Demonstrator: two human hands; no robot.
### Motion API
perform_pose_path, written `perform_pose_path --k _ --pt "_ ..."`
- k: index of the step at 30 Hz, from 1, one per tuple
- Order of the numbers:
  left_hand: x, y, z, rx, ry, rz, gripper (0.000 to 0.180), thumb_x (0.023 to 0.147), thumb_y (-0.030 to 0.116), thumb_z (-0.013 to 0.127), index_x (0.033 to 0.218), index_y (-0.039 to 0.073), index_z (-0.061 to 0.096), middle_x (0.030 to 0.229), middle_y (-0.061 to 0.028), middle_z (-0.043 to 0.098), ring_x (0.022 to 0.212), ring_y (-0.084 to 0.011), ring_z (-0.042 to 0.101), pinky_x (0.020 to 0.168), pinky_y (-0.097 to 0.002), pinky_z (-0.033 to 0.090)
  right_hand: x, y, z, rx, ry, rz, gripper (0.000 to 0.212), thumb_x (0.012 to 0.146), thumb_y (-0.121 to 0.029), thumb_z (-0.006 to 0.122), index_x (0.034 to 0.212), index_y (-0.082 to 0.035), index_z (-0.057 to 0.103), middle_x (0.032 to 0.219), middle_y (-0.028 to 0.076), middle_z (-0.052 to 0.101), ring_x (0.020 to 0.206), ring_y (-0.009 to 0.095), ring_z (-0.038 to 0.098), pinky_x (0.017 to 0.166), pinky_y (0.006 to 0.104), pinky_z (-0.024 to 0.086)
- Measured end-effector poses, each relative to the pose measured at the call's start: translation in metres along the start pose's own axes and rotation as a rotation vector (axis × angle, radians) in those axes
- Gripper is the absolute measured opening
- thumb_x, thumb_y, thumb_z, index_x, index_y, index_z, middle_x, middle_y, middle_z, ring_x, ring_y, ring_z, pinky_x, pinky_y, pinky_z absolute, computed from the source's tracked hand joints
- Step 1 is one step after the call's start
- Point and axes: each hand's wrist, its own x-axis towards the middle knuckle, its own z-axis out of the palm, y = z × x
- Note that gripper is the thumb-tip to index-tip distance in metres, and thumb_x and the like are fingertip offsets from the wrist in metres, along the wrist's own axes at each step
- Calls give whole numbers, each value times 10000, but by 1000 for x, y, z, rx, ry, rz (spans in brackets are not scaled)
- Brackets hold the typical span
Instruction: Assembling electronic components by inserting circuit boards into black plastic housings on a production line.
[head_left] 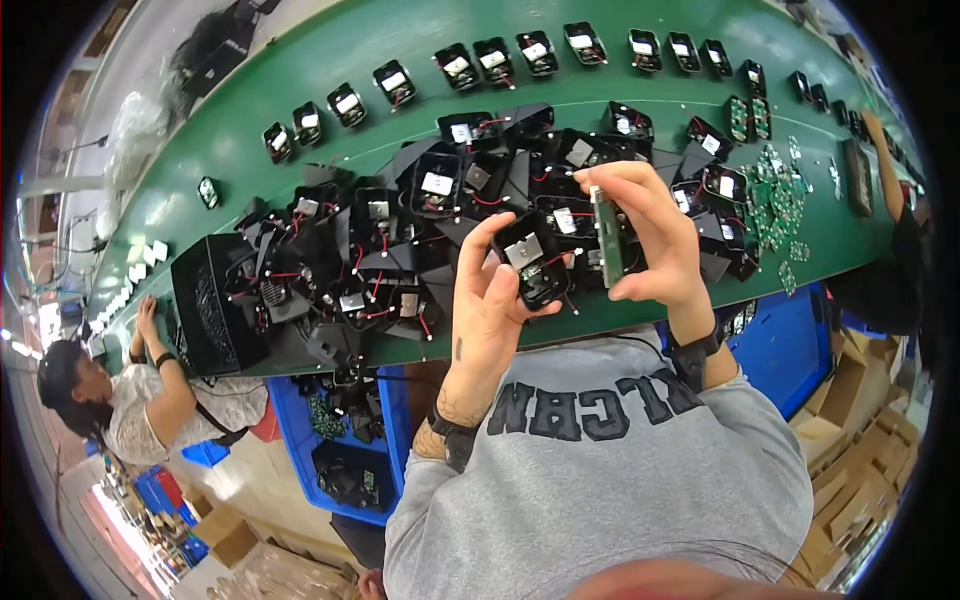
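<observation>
My left hand (pixel 482 312) is closed round a small black plastic housing (pixel 546 288), its open side facing up, with a silver-grey block and wires showing inside. My right hand (pixel 668 245) pinches a green circuit board (pixel 609 245) by its ends, the board turned nearly edge-on. Board and housing are held apart, side by side above the near edge of the green table. Beneath both hands spreads a heap of similar black housings (pixel 436 184) with red wires and small white connectors. To the right lies a scatter of loose green circuit boards (pixel 775 205).
A curved row of black housings (pixel 394 82) lines the far side of the green table (pixel 330 60). A large black box (pixel 205 310) stands at the left. Below the edge are blue crates (pixel 398 420). Other people (pixel 165 395) work at both ends.
</observation>
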Motion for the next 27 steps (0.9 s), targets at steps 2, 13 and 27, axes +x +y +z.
perform_pose_path --k 2,13,27 --pt "0 1 2 -17 -3 -10 605 927 409 583 1393 125 323 1218 -90 556 1030 -232 635 660 -277 597 5 -4 2 -17 -32 -21 891 629 -429 839 1295 60 508 1299 221 495 1168 312 518 972 412 414" --pt "6 -1 -2 -58 -3 -46 603 906 327 641 1381 104 345 1242 -121 509 1039 -215 622 713 -315 611 7 2 2 -132 -83 -86 798 634 -480 800 1237 -9 573 1176 148 620 1177 367 525 980 481 400" --pt "13 -4 -1 -101 -37 -102 579 924 316 616 1386 115 331 1237 -127 534 1080 -246 615 733 -325 608 -8 16 -1 533 231 104 756 675 -425 791 1212 -17 448 1160 244 551 1092 305 569 934 411 462"
